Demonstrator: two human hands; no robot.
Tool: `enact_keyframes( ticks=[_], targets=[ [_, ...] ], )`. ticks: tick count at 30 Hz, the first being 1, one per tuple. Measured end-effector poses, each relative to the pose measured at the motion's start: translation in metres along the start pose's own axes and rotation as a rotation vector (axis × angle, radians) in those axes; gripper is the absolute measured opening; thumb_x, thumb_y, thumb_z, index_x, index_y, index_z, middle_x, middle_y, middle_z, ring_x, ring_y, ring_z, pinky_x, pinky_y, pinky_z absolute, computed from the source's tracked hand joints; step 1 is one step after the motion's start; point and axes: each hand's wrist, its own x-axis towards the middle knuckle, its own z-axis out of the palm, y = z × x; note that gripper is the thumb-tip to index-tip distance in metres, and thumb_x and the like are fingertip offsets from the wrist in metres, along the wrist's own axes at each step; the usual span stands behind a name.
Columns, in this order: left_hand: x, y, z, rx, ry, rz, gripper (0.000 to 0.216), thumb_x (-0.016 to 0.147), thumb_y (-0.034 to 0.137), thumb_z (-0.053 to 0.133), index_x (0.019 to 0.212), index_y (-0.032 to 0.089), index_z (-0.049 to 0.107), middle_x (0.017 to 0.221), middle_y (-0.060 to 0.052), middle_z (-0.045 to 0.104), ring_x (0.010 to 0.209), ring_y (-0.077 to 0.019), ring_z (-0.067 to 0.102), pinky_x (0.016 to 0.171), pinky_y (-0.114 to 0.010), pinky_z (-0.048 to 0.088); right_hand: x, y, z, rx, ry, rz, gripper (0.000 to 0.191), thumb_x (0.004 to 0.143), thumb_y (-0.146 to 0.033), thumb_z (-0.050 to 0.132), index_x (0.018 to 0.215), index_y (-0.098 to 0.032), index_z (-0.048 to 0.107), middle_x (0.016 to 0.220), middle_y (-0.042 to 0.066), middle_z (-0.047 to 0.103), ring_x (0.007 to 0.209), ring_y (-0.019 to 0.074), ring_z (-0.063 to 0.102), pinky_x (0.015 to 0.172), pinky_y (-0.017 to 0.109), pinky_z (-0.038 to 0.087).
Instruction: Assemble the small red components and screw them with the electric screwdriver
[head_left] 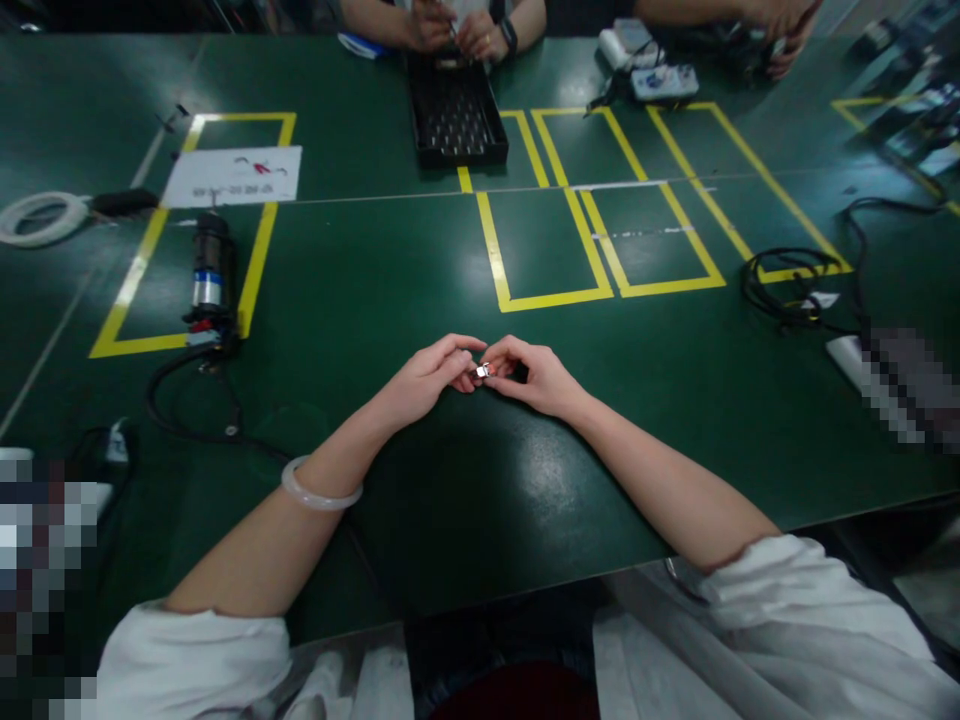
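Observation:
Between my two hands, above the green table (390, 280), is a small shiny metal piece (482, 371), too small to name more closely. My left hand (435, 375) pinches it from the left, fingers pressed together. From the right, the thumb and fingertips of my right hand (536, 378) close on its other end, where a little orange-red shows. Part of the piece is hidden by the fingertips.
A black cylindrical tool (210, 265) with a cable stands at left, near a white printed sheet (232, 177) and a white coil (41, 218). Yellow tape marks rectangles. A black tray (463, 158) lies before a co-worker's hands (457, 30). Black cable (787, 285) is coiled right.

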Motion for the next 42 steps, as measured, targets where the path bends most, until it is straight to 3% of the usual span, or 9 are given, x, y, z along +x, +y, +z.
enact_keyframes(
  ticks=[4,8,17,26,34,42],
  targets=[
    [0.0009,-0.0007,0.0014,0.009,0.008,-0.002,0.032,0.097,0.041,0.051,0.106,0.012,0.060,0.086,-0.006,0.066,0.077,-0.0151,0.064,0.075,-0.029,0.052,-0.0005,-0.0003,-0.0001,-0.010,0.020,0.017,0.015,0.087,-0.025,0.067,0.099,-0.019,0.061,0.084,0.001,0.070,0.075,0.0129,0.064,0.069,0.026,0.050],
    [0.0000,0.0000,0.0020,0.023,0.003,-0.004,0.034,0.097,0.045,0.052,0.099,0.012,0.062,0.086,-0.006,0.065,0.078,-0.0154,0.063,0.076,-0.030,0.052,-0.0004,-0.0016,-0.0006,-0.010,0.034,0.043,0.015,0.087,-0.026,0.066,0.099,-0.019,0.060,0.084,0.001,0.069,0.074,0.0123,0.063,0.069,0.025,0.051],
    [-0.0002,-0.0054,0.0043,-0.033,-0.011,-0.044,0.037,0.085,0.044,0.069,0.104,0.013,0.060,0.093,-0.008,0.068,0.083,-0.0163,0.064,0.081,-0.033,0.052,-0.0004,-0.0014,-0.0005,-0.034,0.022,0.030,0.015,0.086,-0.022,0.065,0.101,-0.019,0.060,0.084,0.000,0.069,0.072,0.0119,0.062,0.069,0.025,0.051],
    [-0.0015,-0.0033,0.0049,0.000,0.029,-0.018,0.031,0.083,0.038,0.072,0.099,0.014,0.059,0.082,-0.001,0.061,0.074,-0.0119,0.059,0.069,-0.026,0.047,-0.0005,-0.0033,-0.0013,0.008,0.027,0.077,0.018,0.092,-0.034,0.063,0.102,-0.019,0.060,0.083,0.000,0.068,0.074,0.0124,0.062,0.070,0.025,0.049],
    [-0.0012,-0.0041,0.0060,0.019,0.039,-0.004,0.034,0.082,0.039,0.072,0.102,0.014,0.059,0.089,-0.004,0.064,0.079,-0.0139,0.061,0.073,-0.027,0.050,-0.0002,-0.0044,-0.0027,-0.029,0.033,0.015,0.012,0.092,-0.030,0.062,0.095,-0.019,0.062,0.080,0.000,0.065,0.071,0.0119,0.060,0.068,0.025,0.048],
    [-0.0004,-0.0062,0.0058,0.037,0.063,0.039,0.030,0.083,0.036,0.072,0.099,0.014,0.059,0.092,-0.005,0.063,0.081,-0.0137,0.061,0.072,-0.025,0.049,0.0005,0.0002,-0.0011,0.001,0.044,0.016,0.017,0.088,-0.026,0.067,0.102,-0.019,0.060,0.089,0.001,0.069,0.072,0.0119,0.062,0.068,0.026,0.049]
  ],
)
